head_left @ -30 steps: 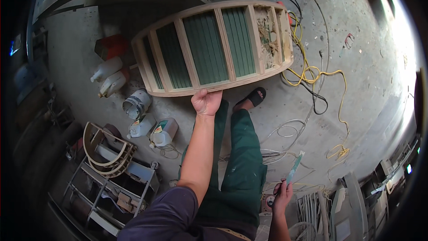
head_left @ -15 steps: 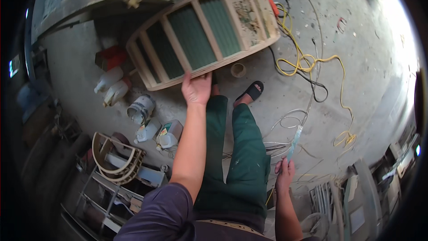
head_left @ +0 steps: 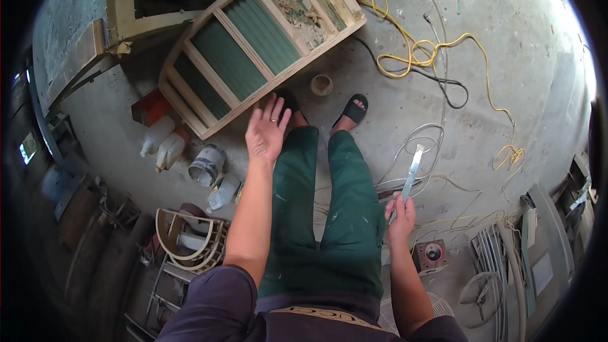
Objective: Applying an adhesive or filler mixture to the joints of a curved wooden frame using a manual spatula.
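Observation:
My left hand is open, palm up with its fingers apart, just short of the near edge of a curved wooden frame. I cannot tell whether the fingertips touch it. The frame has several cross slats, with dark green ribbed panels between them. At its right end, a bay holds loose debris. Down at my right side, my right hand is closed round the lower end of a long, flat, pale blue-grey strip, which points up and away from me. Its exact kind does not show.
A yellow cord and grey cable coils lie on the concrete floor to the right. A small round cup stands by my feet. Plastic jugs and a bucket are at left, near a curved slatted piece.
My left hand has come back from the frame's edge and its fingers have spread. The frame now appears farther up and left, more tilted. The strip stays in my right hand.

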Tool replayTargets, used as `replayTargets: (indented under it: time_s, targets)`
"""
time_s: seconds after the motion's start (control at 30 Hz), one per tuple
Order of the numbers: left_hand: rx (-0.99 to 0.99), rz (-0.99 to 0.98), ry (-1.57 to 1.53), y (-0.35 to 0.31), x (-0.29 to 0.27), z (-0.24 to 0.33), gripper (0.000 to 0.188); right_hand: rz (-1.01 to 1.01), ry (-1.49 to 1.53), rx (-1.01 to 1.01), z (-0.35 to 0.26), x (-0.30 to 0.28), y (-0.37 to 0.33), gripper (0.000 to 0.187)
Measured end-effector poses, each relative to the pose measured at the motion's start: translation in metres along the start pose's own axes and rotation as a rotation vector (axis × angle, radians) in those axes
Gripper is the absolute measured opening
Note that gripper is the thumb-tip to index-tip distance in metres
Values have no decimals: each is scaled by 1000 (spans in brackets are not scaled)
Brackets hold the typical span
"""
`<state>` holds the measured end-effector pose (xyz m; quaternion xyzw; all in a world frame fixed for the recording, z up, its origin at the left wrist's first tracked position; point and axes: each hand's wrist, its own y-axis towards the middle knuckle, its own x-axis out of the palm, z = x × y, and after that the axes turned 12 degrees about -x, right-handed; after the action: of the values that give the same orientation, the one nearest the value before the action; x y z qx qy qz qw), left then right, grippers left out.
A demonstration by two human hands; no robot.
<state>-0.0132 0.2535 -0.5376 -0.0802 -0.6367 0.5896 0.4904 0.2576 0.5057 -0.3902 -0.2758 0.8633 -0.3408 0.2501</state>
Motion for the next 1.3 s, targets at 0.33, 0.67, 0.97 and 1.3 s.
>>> replayTargets:
  time_s: [0.33, 0.67, 0.97, 1.3]
  targets:
    - [-290, 290, 1761, 134, -154, -66, 96, 64, 230, 38, 46, 93, 49, 34]
    - [567, -70, 1825, 324, -231, -141, 96, -128, 300, 212, 70, 131, 107, 43]
    - [656, -158, 1822, 332, -184, -132, 71, -144, 436, 237, 70, 142, 107, 48]
    - [308, -33, 1701, 90, -37, -75, 71, -33, -366, -435, 14, 91, 50, 37]
